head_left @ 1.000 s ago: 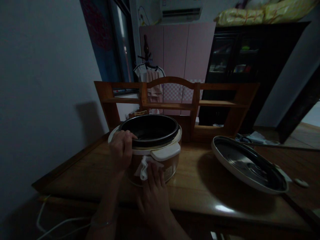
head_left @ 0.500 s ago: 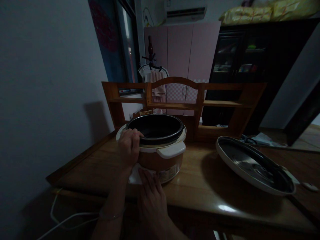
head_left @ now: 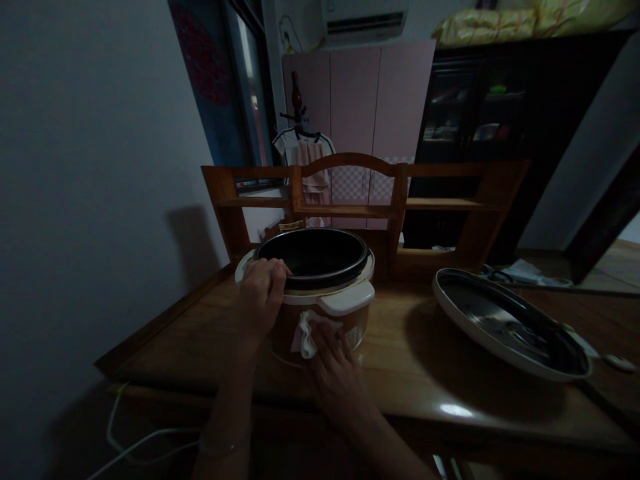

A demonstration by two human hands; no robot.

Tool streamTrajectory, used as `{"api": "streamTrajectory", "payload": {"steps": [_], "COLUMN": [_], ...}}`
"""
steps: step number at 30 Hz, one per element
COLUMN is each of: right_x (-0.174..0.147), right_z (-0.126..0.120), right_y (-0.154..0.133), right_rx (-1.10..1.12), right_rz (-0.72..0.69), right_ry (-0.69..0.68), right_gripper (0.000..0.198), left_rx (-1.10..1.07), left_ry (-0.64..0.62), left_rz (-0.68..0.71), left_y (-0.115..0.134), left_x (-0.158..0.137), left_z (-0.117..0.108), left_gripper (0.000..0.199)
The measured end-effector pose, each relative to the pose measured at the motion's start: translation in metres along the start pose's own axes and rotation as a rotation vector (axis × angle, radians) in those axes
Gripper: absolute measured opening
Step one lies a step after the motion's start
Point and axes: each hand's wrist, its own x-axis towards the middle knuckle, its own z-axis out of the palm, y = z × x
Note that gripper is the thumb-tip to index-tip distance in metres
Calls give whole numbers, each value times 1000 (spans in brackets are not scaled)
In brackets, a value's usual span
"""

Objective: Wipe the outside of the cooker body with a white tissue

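A rice cooker (head_left: 290,333) with a brown body and white rim stands on the wooden desk, its lid off and its black inner pot (head_left: 320,250) showing. My left hand (head_left: 263,290) is closed over the near-left edge of the cooker, fingers hooked at the pot's rim. Against the front of the body, below the white handle (head_left: 347,298), my right hand (head_left: 333,357) presses a white cloth or tissue (head_left: 307,335) flat under its fingers. Part of the front label is covered by that hand.
The detached lid (head_left: 510,327) lies tilted, inner side up, to the right on the desk (head_left: 400,380). A wooden shelf rack (head_left: 350,212) rises behind the cooker. White cords (head_left: 145,437) hang below the desk at left, beside the wall (head_left: 100,200).
My right hand has moved up and to the right with the cloth, from the cooker's lower left base onto its front. My left hand keeps its hold on the rim.
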Motion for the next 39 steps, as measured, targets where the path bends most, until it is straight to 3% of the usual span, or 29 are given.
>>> {"api": "streamTrajectory", "payload": {"steps": [5, 10, 16, 23, 28, 35, 39], "right_x": [17, 16, 0, -27, -47, -74, -82], "right_z": [-5, 1, 12, 14, -6, -18, -18], "right_y": [-10, -23, -31, -22, -9, 9, 15], "right_rx": [31, 98, 224, 217, 128, 87, 175], "right_rz": [-37, -118, -149, -156, -141, 12, 300], "right_ry": [20, -113, -158, -173, -224, -290, -162], "right_gripper": [55, 44, 73, 74, 74, 62, 73], "left_rx": [-6, -16, -3, 2, 0, 8, 5], "left_ry": [-85, 16, 111, 88, 103, 103, 109], "left_rz": [-19, -50, -60, -52, -41, -46, -33], "left_y": [1, 3, 5, 6, 7, 7, 7], "left_x": [2, -1, -3, -2, -2, -2, -2], "left_z": [-7, 1, 9, 7, 8, 8, 9], "left_gripper": [34, 33, 36, 37, 37, 37, 37]}}
